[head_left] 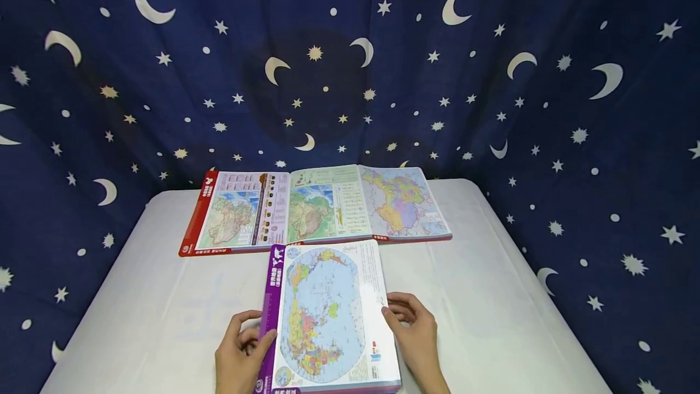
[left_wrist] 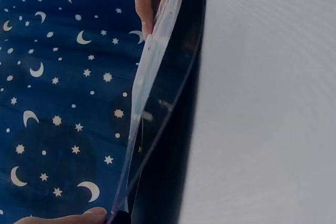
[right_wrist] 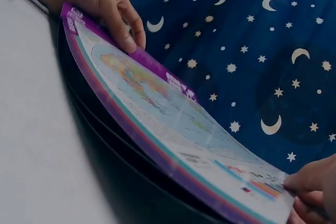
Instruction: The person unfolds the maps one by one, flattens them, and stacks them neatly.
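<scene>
Both hands hold a folded, laminated world map (head_left: 322, 315) with a purple left border. The left hand (head_left: 240, 354) grips that border, its thumb on top and its fingers below the edge. On the opposite side, the right hand (head_left: 415, 336) pinches the white right edge between thumb and fingers. In the right wrist view the world map (right_wrist: 157, 98) bows between the hands, with layered coloured edges and dark shadow below it. Beyond its far edge lies a red-bordered three-panel map (head_left: 328, 211), spread flat; neither hand touches it.
A white-covered table (head_left: 481, 297) carries the maps. Dark blue curtains (head_left: 328, 78) with moons and stars hang behind and along both sides of the table.
</scene>
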The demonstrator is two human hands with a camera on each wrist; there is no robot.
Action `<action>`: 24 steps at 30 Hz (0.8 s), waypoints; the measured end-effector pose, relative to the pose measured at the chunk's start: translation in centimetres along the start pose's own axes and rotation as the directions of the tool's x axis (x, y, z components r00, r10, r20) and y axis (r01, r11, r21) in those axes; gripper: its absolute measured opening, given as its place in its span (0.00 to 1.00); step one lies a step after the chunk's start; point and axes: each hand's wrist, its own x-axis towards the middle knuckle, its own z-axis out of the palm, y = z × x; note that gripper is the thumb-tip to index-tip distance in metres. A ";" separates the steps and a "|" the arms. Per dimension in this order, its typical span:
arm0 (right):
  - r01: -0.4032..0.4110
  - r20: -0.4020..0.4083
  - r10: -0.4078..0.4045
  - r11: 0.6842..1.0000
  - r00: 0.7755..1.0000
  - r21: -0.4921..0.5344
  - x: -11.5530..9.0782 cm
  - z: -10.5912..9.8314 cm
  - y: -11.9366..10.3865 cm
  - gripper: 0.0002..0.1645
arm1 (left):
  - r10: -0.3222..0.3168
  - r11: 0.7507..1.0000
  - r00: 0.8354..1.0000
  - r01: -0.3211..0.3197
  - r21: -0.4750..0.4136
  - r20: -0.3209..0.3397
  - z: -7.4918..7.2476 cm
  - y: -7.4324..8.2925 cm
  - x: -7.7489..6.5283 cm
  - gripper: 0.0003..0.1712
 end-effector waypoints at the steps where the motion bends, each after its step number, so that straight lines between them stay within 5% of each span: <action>1: -0.011 0.011 0.010 0.999 1.000 0.041 0.0 -0.1 0.0 0.19 | 0.012 1.000 1.000 -0.012 -0.002 -0.003 0.0 0.0 0.0 0.26; 8: -0.047 0.076 0.033 0.980 0.997 0.194 0.0 -0.5 -0.8 0.20 | -0.003 0.996 1.000 0.003 -0.089 -0.001 -0.4 0.3 0.4 0.25; 15: -0.045 0.094 0.025 0.975 0.995 0.217 0.2 -0.6 -1.4 0.21 | 0.014 0.988 1.000 -0.014 -0.155 0.000 -0.4 0.4 0.5 0.24; 24: -0.045 0.114 0.023 0.979 0.993 0.198 1.1 -1.0 -1.8 0.19 | -0.054 0.982 0.998 0.055 -0.183 0.015 -0.1 1.0 1.1 0.23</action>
